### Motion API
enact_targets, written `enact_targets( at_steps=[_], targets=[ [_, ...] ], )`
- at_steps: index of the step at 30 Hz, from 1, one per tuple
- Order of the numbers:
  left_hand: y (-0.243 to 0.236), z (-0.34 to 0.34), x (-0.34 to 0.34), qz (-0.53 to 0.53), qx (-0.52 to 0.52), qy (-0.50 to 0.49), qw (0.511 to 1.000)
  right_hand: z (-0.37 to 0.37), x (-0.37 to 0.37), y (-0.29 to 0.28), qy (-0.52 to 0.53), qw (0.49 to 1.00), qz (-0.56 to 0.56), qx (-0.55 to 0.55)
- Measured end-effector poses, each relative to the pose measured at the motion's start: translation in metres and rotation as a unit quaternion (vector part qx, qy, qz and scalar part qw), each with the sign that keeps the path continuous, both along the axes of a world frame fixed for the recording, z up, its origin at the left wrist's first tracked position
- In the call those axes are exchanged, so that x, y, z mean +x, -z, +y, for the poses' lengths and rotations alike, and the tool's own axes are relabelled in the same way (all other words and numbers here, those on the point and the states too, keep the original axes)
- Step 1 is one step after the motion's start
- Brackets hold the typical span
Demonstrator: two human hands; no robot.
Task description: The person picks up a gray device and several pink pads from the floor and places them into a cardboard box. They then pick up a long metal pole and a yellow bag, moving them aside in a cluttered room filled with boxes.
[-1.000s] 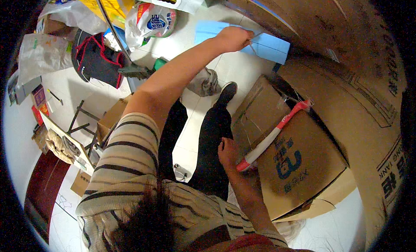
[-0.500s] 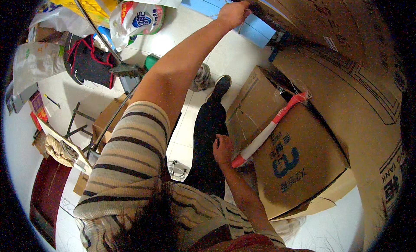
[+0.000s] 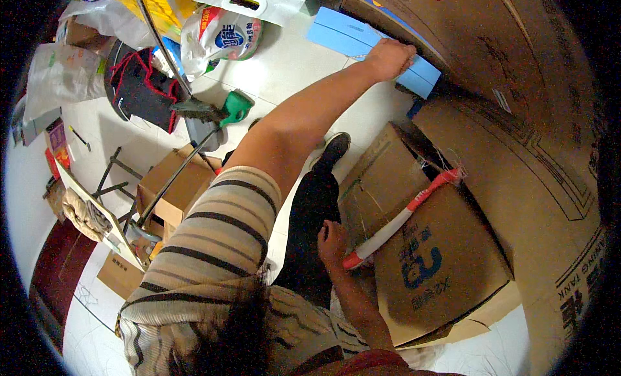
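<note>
My left arm, in a striped sleeve, reaches far ahead. My left hand (image 3: pixel 390 59) is closed on a long light-blue box (image 3: pixel 424 78), which has a thin string around it. The box lies beside the large cardboard carton at the far right. My right hand (image 3: pixel 332 244) sits by my thigh with its fingers curled; nothing shows in it. Near its wrist is the lower end of a red-and-white rod (image 3: pixel 388 236), lying across a brown cardboard box (image 3: pixel 466 247).
Large cardboard cartons (image 3: pixel 543 137) line the right side. Ahead left lie a white carrier bag (image 3: pixel 272 4), a printed plastic package (image 3: pixel 217 40), a black bag with red trim (image 3: pixel 145 91), a green bottle (image 3: pixel 238 107) and a broom head (image 3: pixel 194 109). A smaller cardboard box (image 3: pixel 178 179) stands left.
The view has shifted, so the blue box and my left hand appear lower and farther right. My left hand stays on the box. More of the green bottle shows. My right hand stays by my thigh.
</note>
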State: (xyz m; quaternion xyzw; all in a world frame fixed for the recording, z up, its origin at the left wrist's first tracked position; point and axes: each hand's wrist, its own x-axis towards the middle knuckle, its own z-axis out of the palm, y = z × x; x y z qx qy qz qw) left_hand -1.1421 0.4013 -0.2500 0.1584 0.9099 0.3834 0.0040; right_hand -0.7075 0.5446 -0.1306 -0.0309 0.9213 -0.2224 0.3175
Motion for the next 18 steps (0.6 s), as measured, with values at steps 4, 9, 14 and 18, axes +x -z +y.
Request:
enact_targets(
  at_steps=[4,9,14,18],
  targets=[
    [0.006,-0.011,0.005,-0.001,0.019,0.024,1.000,-0.001,0.004,0.004,0.017,1.000,-0.015,-0.017],
    [-0.002,-0.037,0.032,-0.066,-0.003,0.021,0.998,-0.010,-0.006,-0.005,-0.005,0.999,-0.048,0.003],
    [-0.007,-0.056,0.056,-0.012,0.031,-0.038,0.999,-0.008,0.002,0.000,-0.006,0.999,-0.040,-0.004],
    [0.006,-0.090,0.086,-0.044,0.091,-0.199,0.975,-0.014,-0.003,-0.004,-0.046,0.998,-0.040,0.015]
  ],
)
